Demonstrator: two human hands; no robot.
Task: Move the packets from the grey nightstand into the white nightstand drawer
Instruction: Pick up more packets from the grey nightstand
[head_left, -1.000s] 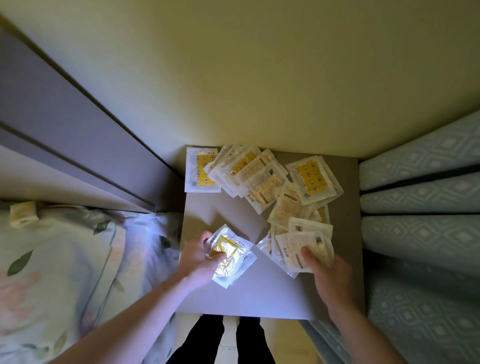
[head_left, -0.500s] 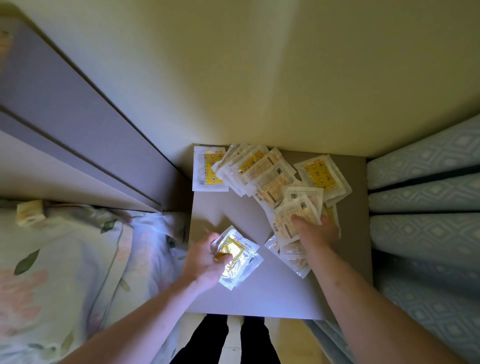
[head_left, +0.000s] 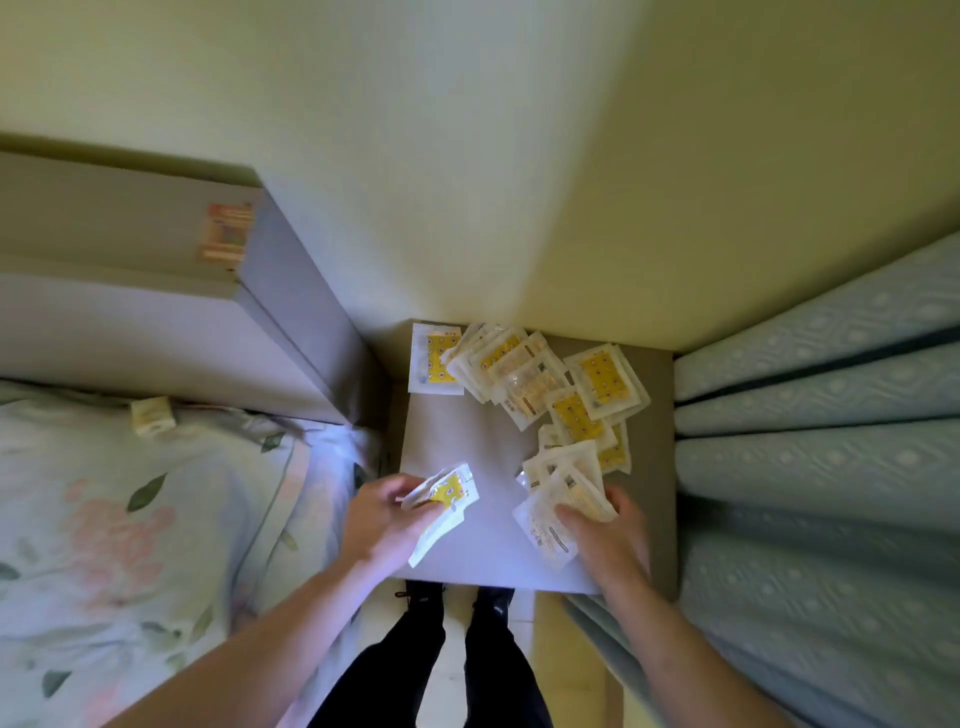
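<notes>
Head view. The grey nightstand (head_left: 483, 441) stands against the wall, between a bed with floral bedding (head_left: 130, 519) and a pale blue curtain (head_left: 821, 467). The left hand (head_left: 382, 519), at the near left edge of its top, grips a small stack of packets (head_left: 441, 501) with yellow contents. The right hand (head_left: 610, 540), near the front right corner, presses its fingers on several overlapping white packets (head_left: 558, 499); a firm grip cannot be confirmed. More packets (head_left: 524, 371) lie fanned along the far edge, reaching the right side.
</notes>
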